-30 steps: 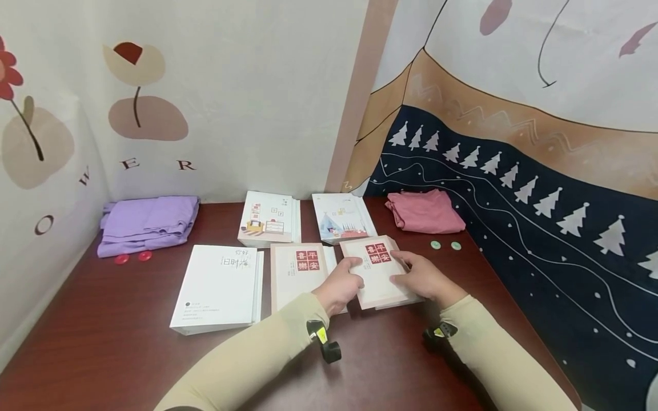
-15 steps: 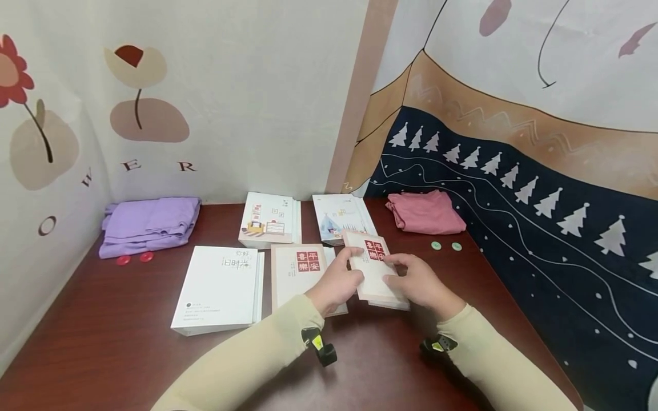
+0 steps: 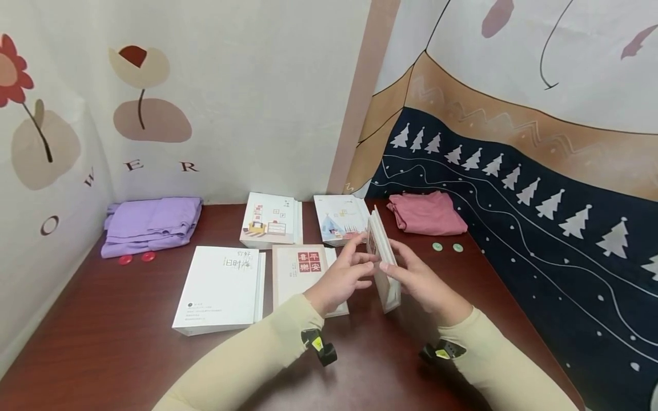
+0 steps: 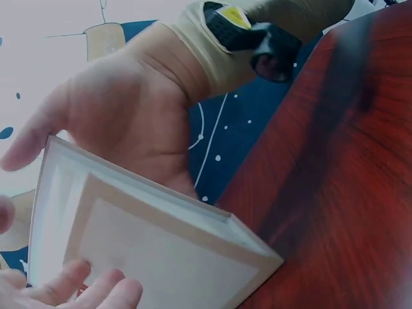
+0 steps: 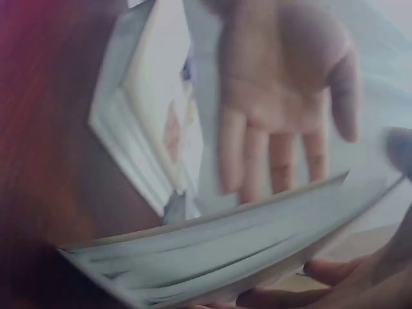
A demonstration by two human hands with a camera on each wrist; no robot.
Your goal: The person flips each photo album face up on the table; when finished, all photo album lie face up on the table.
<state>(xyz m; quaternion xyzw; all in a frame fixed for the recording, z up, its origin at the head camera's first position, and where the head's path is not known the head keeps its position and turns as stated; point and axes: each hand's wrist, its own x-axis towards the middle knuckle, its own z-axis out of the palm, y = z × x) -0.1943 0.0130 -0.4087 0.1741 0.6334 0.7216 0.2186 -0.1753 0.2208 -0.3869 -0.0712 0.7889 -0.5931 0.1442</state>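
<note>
- A thin beige book (image 3: 382,268) with a matte cover and pale page edges stands on its edge on the counter (image 3: 103,342), upright between the two hands, near the counter's right half.
- The right hand (image 3: 418,279) holds it from the right, palm against the cover and fingers curled over its top edge; the left hand (image 3: 341,279) meets it from the left with fingers straight and slightly spread, tips touching the cover.
- Just left lies a matching beige book (image 3: 303,274) bearing red square characters, flat; beside that is a larger white book (image 3: 218,288), and two illustrated books (image 3: 269,220) lie further back.
- The counter is smooth, dark red-brown wood grain.
- A folded purple cloth (image 3: 149,222) sits at the back left with two red discs (image 3: 136,258) in front; a folded pink cloth (image 3: 424,212) sits at the back right near two green discs (image 3: 446,247).
- Printed fabric hangs on the walls: flowers on the left, white trees on navy on the right.
- The right wrist view is blurred; the upright book's front cover cannot be read.
</note>
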